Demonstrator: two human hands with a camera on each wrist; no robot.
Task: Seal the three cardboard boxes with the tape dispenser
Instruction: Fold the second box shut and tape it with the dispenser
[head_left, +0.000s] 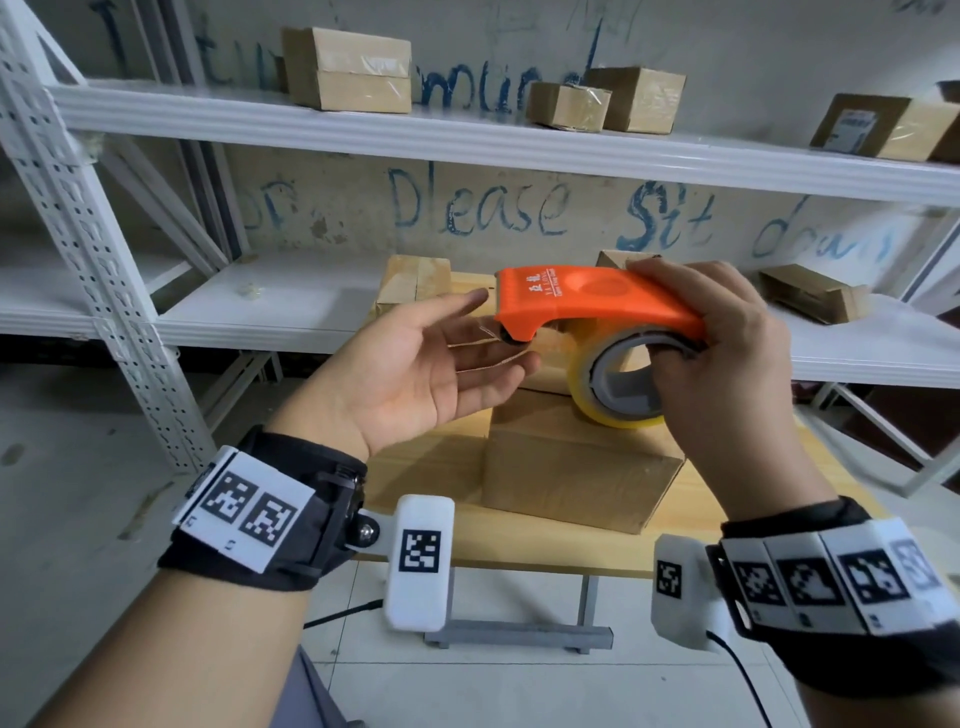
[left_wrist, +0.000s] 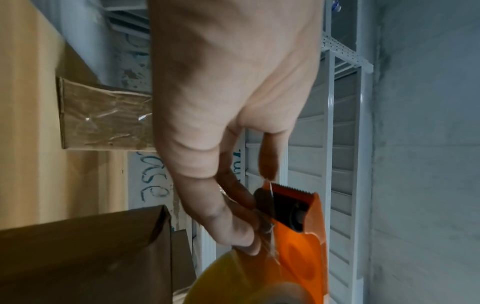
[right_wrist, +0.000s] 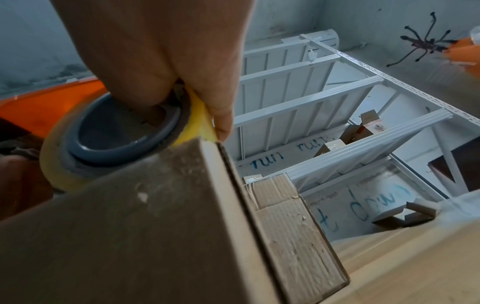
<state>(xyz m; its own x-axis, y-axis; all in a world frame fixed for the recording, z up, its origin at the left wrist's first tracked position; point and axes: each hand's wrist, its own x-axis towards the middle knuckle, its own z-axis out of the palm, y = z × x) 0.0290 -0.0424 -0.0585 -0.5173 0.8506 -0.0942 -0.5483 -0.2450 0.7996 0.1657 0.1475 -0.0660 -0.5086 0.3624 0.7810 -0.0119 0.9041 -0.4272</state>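
My right hand (head_left: 727, 322) grips the orange tape dispenser (head_left: 597, 301) in the air, fingers hooked through the core of its yellowish tape roll (head_left: 618, 384). My left hand (head_left: 441, 353) lies palm up and open at the dispenser's front. Its fingertips (left_wrist: 249, 236) touch the thin loose tape end by the black roller. Directly below, a cardboard box (head_left: 576, 467) stands on the wooden table (head_left: 431, 478). A second box (head_left: 415, 280) sits at the back left. A third box (head_left: 618, 258) peeks out behind the dispenser.
White metal shelving (head_left: 467, 140) rises behind the table and carries several other taped boxes, such as one at upper left (head_left: 353, 67). A flattened box (head_left: 815, 291) lies on the lower shelf to the right. Grey floor lies to the left of the table.
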